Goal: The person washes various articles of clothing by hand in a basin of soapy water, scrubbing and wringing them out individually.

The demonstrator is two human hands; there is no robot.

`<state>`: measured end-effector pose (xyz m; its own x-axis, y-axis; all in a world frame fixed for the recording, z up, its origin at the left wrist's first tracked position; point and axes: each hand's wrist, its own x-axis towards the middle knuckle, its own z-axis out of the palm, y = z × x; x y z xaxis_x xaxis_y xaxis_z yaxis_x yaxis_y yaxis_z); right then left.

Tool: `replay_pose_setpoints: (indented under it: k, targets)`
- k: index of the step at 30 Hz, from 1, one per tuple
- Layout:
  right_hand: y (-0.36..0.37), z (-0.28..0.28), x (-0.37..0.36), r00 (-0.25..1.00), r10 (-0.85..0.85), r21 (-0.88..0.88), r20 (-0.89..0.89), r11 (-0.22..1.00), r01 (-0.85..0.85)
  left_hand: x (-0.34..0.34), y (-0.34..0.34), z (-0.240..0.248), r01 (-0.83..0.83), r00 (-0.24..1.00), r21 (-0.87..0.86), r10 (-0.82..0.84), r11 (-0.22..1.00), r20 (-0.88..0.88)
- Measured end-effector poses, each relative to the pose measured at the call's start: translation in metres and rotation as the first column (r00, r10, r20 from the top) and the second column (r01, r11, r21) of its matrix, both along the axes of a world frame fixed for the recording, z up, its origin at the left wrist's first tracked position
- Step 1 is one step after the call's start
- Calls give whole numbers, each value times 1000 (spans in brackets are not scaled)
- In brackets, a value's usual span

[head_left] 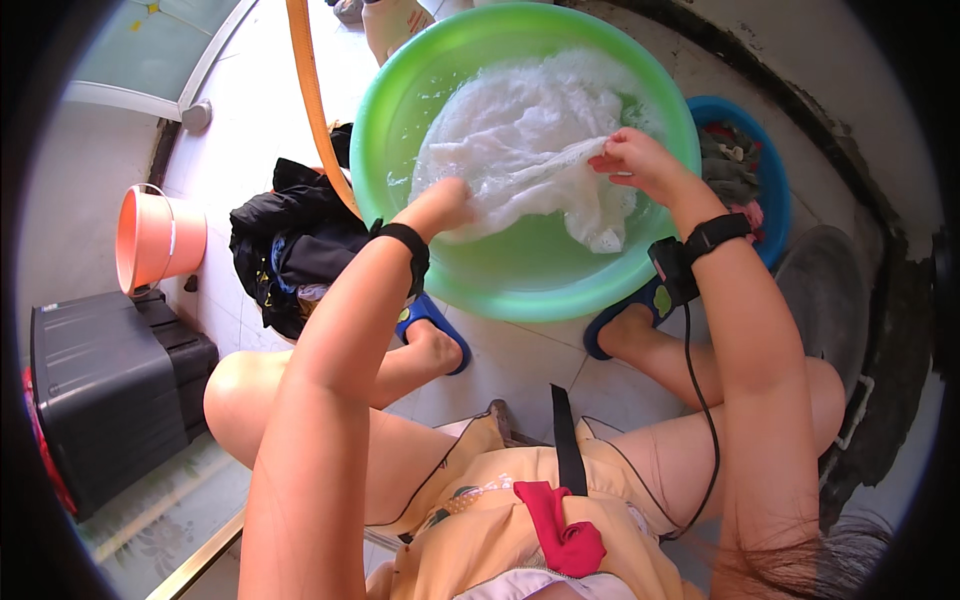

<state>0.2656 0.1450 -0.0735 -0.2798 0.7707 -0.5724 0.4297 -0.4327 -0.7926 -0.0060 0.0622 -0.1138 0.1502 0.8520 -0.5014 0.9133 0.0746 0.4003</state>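
Note:
A white, thin wet cloth (520, 135) lies bunched in the water of a large green basin (372, 130). My right hand (640, 165) is closed on a fold of it near the basin's right side, thumb and fingers pinching the fabric. At the left, my left hand (447, 205) is closed on the near left part of the cloth, its fingers curled down and mostly hidden. Between the two hands the fabric is drawn into a taut ridge. One corner of the cloth hangs toward the near rim in the cloudy water.
Dark clothes (300, 240) lie heaped left of the basin, beside an orange hose (315, 100). A blue basin (775, 190) with clothes stands at the right, near a large grey round lid or pan (825, 290). Farther left are a pink bucket (145, 240) and a dark grey box (110, 390).

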Motion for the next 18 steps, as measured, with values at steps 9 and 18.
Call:
replay_pose_setpoints:
  k: [9, 18]
  targets:
    - [1, 65, 35, 935, -161, 30, -315, 983, 180, -4, 7, 110, -331, 747, 54, 226, 942, 626]
    - [-37, 26, 18, 965, 141, 83, 221, 983, -162, 30, -47, 129, 238, 939, 23, -236, 971, 250]
